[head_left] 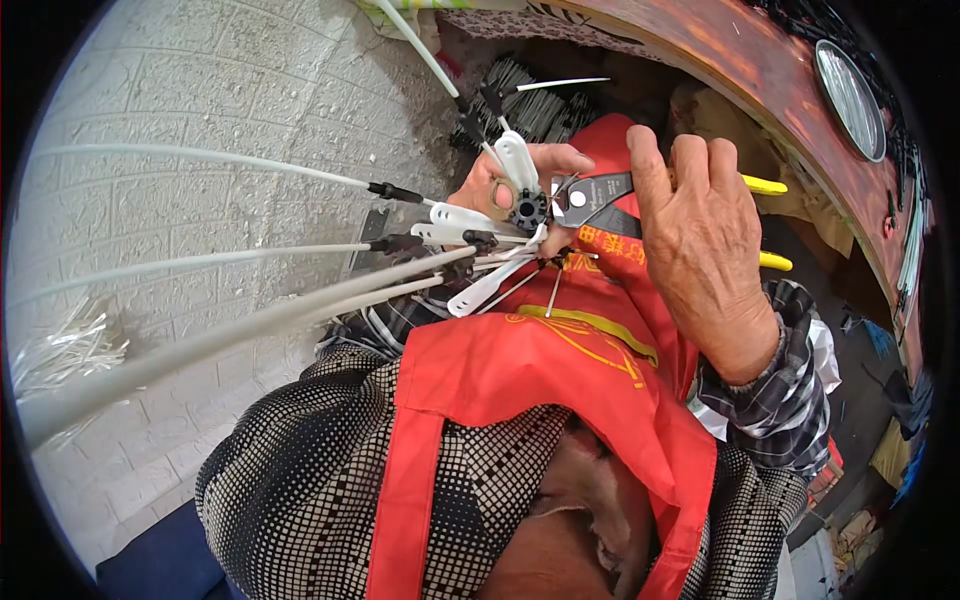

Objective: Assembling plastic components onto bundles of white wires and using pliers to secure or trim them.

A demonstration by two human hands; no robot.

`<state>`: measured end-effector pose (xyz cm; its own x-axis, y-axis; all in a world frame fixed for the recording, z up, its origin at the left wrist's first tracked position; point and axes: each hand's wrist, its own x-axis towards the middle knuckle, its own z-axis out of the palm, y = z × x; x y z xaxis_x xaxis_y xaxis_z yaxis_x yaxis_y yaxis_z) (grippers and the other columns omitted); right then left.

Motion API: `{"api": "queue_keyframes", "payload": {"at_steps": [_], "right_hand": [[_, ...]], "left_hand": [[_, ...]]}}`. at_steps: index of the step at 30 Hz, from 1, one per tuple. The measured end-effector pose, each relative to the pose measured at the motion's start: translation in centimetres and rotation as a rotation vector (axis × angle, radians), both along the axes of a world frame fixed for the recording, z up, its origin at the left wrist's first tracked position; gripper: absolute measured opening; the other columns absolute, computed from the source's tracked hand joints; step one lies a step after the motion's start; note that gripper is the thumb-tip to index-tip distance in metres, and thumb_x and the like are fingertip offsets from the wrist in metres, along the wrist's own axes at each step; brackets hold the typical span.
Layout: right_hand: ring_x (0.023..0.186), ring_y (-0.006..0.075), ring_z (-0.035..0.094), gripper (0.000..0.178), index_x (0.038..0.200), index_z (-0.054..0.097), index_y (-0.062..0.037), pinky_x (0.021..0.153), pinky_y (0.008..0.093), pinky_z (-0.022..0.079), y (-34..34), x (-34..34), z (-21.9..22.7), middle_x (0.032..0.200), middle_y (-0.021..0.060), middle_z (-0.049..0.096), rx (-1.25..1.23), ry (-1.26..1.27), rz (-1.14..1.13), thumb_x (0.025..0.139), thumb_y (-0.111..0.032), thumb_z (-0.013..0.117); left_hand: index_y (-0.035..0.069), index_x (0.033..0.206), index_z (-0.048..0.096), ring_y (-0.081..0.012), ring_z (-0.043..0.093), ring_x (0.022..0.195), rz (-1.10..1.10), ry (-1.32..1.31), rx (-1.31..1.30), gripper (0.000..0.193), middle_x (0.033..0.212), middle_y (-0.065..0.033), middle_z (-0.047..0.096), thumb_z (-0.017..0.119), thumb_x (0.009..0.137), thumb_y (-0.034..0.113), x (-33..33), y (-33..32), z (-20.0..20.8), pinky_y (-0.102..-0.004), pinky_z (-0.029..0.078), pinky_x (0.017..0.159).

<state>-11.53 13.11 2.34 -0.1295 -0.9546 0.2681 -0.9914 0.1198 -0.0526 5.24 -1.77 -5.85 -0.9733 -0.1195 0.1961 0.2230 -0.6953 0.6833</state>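
Observation:
My left hand (pixel 478 188) is closed around the middle of an umbrella-like frame, partly hidden behind its parts. At its centre sits a black notched hub (pixel 528 209), with white flat arms (pixel 516 162) fanning out from it. Long white rods (pixel 215 158) with black joints (pixel 394 192) spread to the left and upward. My right hand (pixel 705 245) grips pliers (pixel 606 191) with grey jaws and yellow handle ends (pixel 765 185). The jaws point left, right beside the hub, where a thin wire (pixel 570 182) shows. Whether they bite on the wire, I cannot tell.
A red apron (pixel 500 355) covers my lap below the frame. Along the upper right runs a reddish-brown table edge (pixel 720 40) with a round mirror-like disc (pixel 850 100). Bundled rods (pixel 545 105) lie beyond my hands. White strips (pixel 75 350) lie by the textured light surface at left.

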Motion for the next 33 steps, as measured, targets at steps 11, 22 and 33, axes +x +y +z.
{"api": "queue_keyframes", "payload": {"at_steps": [11,22,33], "right_hand": [[0.086,0.0240,0.049,0.044,0.118,0.054,-0.0048,0.065,0.0319,0.044,-0.7,-0.1,-0.7,0.089,0.0081,0.049,-0.134,0.156,-0.028,0.077,-0.016,0.061],[0.080,0.0283,0.051,0.013,0.084,0.052,-0.0065,0.064,0.0368,0.047,0.1,0.7,-0.6,0.082,0.0106,0.049,-0.033,-0.060,-0.130,0.076,-0.007,0.061],[0.079,0.0263,0.051,0.017,0.085,0.050,-0.0057,0.059,0.0339,0.047,-0.3,2.3,-1.7,0.083,0.0115,0.049,-0.010,-0.185,-0.126,0.072,-0.006,0.061]], "left_hand": [[0.001,0.143,0.035,-0.0213,0.052,0.069,-0.031,0.050,-0.030,0.068,0.080,-0.0189,0.056,0.053,0.095,0.046,-0.2,-0.5,0.0,-0.0350,0.044,0.061],[-0.011,0.132,0.042,-0.0255,0.068,0.064,0.311,-0.051,0.168,0.072,0.088,-0.0247,0.067,0.069,0.086,0.037,-1.6,1.0,0.5,-0.0310,0.056,0.053],[-0.011,0.127,0.049,-0.0259,0.068,0.061,0.329,-0.013,0.163,0.070,0.080,-0.0242,0.067,0.071,0.084,0.039,-0.5,0.3,-0.5,-0.0323,0.055,0.050]]}}
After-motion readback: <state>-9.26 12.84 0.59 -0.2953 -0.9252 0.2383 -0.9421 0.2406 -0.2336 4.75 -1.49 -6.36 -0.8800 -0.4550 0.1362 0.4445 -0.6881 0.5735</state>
